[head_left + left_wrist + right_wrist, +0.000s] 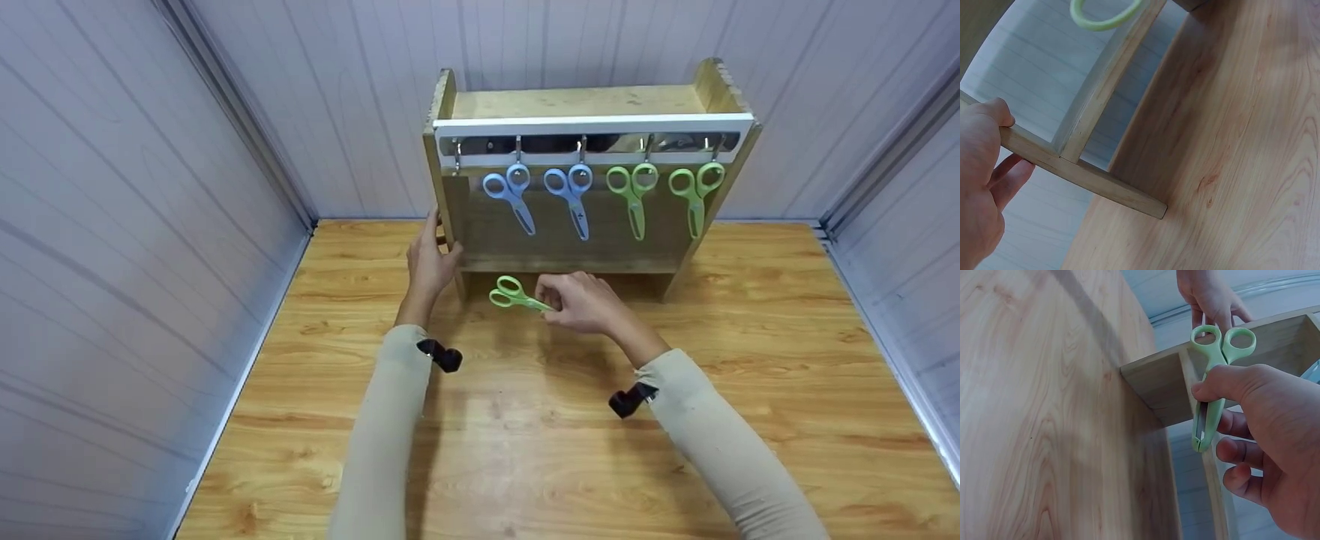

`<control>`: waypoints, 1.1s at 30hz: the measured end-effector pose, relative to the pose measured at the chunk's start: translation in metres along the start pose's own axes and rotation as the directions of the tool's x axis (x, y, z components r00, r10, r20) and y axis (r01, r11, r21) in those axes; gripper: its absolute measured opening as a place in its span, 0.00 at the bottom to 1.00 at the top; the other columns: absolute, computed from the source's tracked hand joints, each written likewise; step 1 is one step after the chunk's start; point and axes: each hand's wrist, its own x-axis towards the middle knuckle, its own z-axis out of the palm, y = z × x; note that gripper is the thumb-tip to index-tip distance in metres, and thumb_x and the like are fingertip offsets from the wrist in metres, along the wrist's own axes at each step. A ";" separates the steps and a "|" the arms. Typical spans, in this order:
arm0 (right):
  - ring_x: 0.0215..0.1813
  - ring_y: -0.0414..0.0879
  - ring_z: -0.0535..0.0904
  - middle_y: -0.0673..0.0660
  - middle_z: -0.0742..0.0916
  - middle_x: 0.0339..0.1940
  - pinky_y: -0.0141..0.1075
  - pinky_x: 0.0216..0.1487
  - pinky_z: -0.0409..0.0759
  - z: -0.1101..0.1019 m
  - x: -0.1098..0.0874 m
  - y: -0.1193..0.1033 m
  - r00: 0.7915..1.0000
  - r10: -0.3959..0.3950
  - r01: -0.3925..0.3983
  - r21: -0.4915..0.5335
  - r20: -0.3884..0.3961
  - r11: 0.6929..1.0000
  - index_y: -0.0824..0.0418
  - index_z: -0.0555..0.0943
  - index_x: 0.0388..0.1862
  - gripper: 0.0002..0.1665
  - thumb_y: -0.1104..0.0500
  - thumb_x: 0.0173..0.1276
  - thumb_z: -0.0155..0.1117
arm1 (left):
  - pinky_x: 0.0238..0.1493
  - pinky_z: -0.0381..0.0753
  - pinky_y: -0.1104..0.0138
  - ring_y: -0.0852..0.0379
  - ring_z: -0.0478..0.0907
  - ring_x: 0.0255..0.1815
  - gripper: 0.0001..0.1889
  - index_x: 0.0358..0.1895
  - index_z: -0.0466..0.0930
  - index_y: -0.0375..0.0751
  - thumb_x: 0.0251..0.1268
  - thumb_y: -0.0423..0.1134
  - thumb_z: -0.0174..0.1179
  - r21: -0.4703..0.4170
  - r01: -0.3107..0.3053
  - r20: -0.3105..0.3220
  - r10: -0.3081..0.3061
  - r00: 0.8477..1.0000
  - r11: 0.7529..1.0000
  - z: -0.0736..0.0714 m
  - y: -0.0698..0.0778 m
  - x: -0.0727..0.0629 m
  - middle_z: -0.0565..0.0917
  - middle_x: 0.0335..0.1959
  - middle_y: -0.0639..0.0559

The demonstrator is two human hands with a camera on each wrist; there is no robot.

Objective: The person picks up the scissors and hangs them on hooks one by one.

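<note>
My right hand (583, 301) pinches a pair of green scissors (1214, 360) near the blades between thumb and fingers. In the head view the handle loops of these scissors (508, 292) point left, in front of the wooden rack's lower part. My left hand (431, 264) grips the left side panel of the wooden rack (1112, 187), thumb on one face and fingers on the other. Along the rack's front, two blue scissors (576, 202) and two green scissors (636, 201) hang by their loops from metal hooks. The leftmost hook (457, 157) is left of the blue scissors.
The rack has a top shelf (577, 101) and a white-edged metal strip (600, 124) bearing the hooks. It stands on a wood-grain table (495, 450) near the back wall (360, 112). Pale panels (112, 262) rise at both sides.
</note>
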 end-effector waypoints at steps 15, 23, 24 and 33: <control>0.34 0.43 0.80 0.51 0.88 0.30 0.39 0.37 0.72 -0.009 0.010 -0.012 0.998 -0.029 0.030 0.017 -0.062 0.999 0.55 0.86 0.45 0.09 0.58 0.68 0.75 | 0.70 0.88 0.41 0.31 0.90 0.67 0.41 0.89 0.63 0.40 0.76 0.29 0.65 -0.013 0.024 0.019 -0.024 1.000 1.000 -0.001 0.002 -0.001 0.80 0.80 0.32; 0.34 0.45 0.80 0.52 0.88 0.31 0.39 0.38 0.72 -0.016 0.014 -0.021 0.997 -0.033 0.035 0.032 -0.070 0.999 0.56 0.86 0.47 0.10 0.59 0.69 0.76 | 0.70 0.88 0.42 0.30 0.90 0.67 0.40 0.89 0.64 0.39 0.75 0.28 0.66 -0.022 0.020 0.013 -0.020 1.000 1.000 -0.002 0.002 0.000 0.80 0.80 0.32; 0.34 0.45 0.80 0.52 0.88 0.31 0.39 0.38 0.72 -0.017 0.014 -0.022 0.997 -0.034 0.037 0.034 -0.072 0.999 0.56 0.86 0.47 0.10 0.58 0.69 0.76 | 0.70 0.88 0.42 0.30 0.90 0.67 0.40 0.89 0.64 0.39 0.75 0.29 0.66 -0.023 0.019 0.013 -0.019 1.000 1.000 -0.002 0.002 0.000 0.80 0.80 0.32; 0.35 0.45 0.81 0.53 0.89 0.32 0.39 0.39 0.73 -0.021 0.016 -0.030 0.994 -0.040 0.047 0.063 -0.106 0.997 0.57 0.86 0.47 0.09 0.58 0.71 0.75 | 0.72 0.87 0.41 0.31 0.91 0.66 0.41 0.89 0.65 0.42 0.74 0.28 0.67 -0.021 0.019 0.010 -0.019 1.000 1.000 -0.001 0.001 0.000 0.81 0.79 0.33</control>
